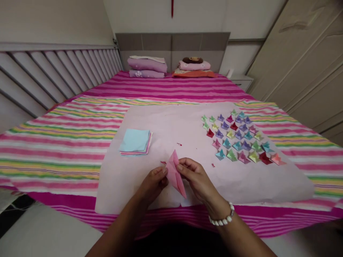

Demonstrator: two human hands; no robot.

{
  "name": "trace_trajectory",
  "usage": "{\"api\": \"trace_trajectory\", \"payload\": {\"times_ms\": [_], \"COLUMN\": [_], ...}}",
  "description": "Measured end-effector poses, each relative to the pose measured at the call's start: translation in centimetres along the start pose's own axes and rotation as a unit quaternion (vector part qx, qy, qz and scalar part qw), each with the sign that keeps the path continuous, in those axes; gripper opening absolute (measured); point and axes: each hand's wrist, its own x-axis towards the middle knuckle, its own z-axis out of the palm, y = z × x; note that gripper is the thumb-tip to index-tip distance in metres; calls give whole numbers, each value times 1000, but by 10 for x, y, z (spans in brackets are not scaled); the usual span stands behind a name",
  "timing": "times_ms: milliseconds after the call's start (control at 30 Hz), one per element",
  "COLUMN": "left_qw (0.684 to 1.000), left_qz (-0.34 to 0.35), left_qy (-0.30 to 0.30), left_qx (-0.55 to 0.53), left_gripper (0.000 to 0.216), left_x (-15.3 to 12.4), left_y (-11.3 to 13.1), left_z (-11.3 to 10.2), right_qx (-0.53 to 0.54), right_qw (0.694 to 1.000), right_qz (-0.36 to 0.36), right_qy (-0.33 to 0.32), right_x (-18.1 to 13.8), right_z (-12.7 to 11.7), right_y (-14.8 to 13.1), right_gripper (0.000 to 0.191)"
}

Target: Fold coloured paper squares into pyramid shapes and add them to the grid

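Observation:
A pink sheet of origami paper (175,175), folded into a long diamond with pointed ends, is held up over the white paper sheet (171,125). My left hand (153,182) pinches its left edge between thumb and fingers. On the opposite edge, the thumb and fingers of my right hand (197,178) grip the same piece; a white beaded bracelet (222,219) circles that wrist. Left of my hands lies a stack of square coloured papers (135,142), light blue on top. To the right, several small folded paper figures (238,135) stand in rows, in many colours.
Small red scraps (179,144) lie scattered on the white sheet, which rests on a striped bedspread (66,135). Folded bedding (147,66) and a second pile (194,67) stand against the headboard (171,50). A slatted rail (61,75) runs along the left.

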Motion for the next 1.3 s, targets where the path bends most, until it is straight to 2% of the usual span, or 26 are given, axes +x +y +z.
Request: {"api": "trace_trajectory", "payload": {"times_ms": [233,400,500,600,667,767,833,1033,1133,1233,1300], "left_qw": [1000,999,998,996,991,975,965,948,917,881,871], "left_qz": [0,-4,-7,12,40,72,72,75,85,106,108], "left_qy": [-6,37,57,66,76,83,75,71,109,144,159], "left_qx": [-4,8,21,61,105,191,241,301,374,439,453], "left_gripper": [48,39,34,34,37,35,28,21,23,20,19], "left_x": [1,3,2,1,0,0,0,4,5,5,5], "left_y": [-3,-4,-2,-1,0,2,2,-1,-2,-3,-3], "left_z": [-1,2,7,13,16,18,17,8,7,10,12], "right_qx": [-7,-71,-95,-173,-259,-353,-376,-360,-383,-406,-409], "right_qw": [1000,995,992,978,954,915,905,915,905,896,894], "right_qz": [-4,-68,-83,-110,-141,-179,-190,-172,-176,-173,-172], "right_qy": [-4,-13,-10,27,62,74,64,64,57,49,51], "right_x": [0,5,9,11,11,11,11,14,15,16,16], "right_z": [-3,-7,-9,-11,-11,-8,-7,-11,-13,-12,-12], "right_y": [2,10,16,22,24,27,29,34,33,33,33], "right_gripper": [23,20,17,14,15,17,19,23,30,28,27]}}
